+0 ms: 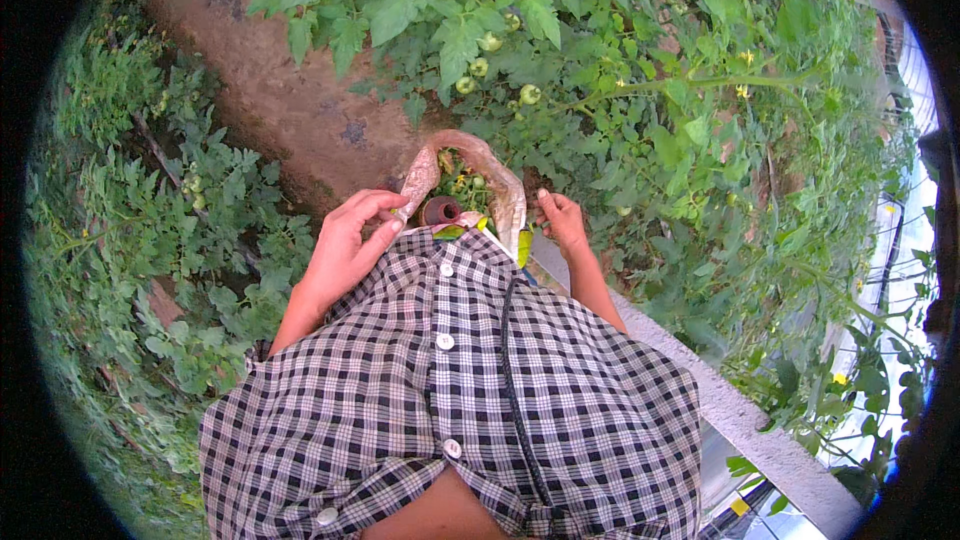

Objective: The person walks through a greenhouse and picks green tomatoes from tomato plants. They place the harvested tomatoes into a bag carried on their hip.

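At my waist hangs an open bag with a thick, rolled, brownish translucent plastic rim (pixel 491 165). Green plant clippings (pixel 457 178) and a dark reddish-brown hollow roll or spool (pixel 442 211) lie inside it. My left hand (pixel 356 229) is at the bag's left edge, its thumb and fingertips on either side of the rim. My right hand (pixel 561 219) is just right of the rim, thumb against curled fingers; whether anything is between them cannot be seen. Yellow-green pieces (pixel 524 246) show at the bag's near edge.
Tomato plants (pixel 397 0) with green tomatoes (pixel 529 94) stand ahead and to the right; more plants (pixel 202 202) grow at the left. A bare soil path (pixel 300 97) runs between them. A pale concrete ledge (pixel 720 390) passes at my right, beside plastic sheeting (pixel 870 255).
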A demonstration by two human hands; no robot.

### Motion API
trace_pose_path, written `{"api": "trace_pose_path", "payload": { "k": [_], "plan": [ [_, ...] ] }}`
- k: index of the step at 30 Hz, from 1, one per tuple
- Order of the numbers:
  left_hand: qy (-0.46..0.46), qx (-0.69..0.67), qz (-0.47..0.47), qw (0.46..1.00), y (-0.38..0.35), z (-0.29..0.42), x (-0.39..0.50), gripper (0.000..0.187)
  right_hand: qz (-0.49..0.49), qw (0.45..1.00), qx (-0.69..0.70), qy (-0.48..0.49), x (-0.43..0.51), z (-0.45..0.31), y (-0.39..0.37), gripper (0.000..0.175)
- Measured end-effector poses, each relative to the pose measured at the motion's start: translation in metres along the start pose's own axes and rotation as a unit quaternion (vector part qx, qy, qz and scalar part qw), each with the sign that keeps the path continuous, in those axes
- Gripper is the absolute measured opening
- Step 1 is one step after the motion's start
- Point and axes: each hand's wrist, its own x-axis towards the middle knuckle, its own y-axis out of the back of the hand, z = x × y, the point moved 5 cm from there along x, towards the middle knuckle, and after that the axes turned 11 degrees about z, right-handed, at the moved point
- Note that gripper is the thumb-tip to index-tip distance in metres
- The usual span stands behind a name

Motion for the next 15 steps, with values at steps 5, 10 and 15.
{"api": "trace_pose_path", "payload": {
  "k": [5,10,15],
  "plan": [
    [-0.007,0.016,-0.041,0.999,0.0,0.001,0.002,0.025,0.097,0.977,-0.105,0.16,0.017,0.041,-0.018,0.043],
    [-0.002,0.054,-0.051,0.997,0.002,0.005,0.002,0.022,0.062,0.974,-0.148,0.162,0.009,0.018,-0.036,0.03],
    [-0.031,0.065,-0.057,0.996,-0.003,0.015,0.017,0.021,0.192,0.915,-0.213,0.285,0.008,0.003,-0.046,0.025]
  ]
}}
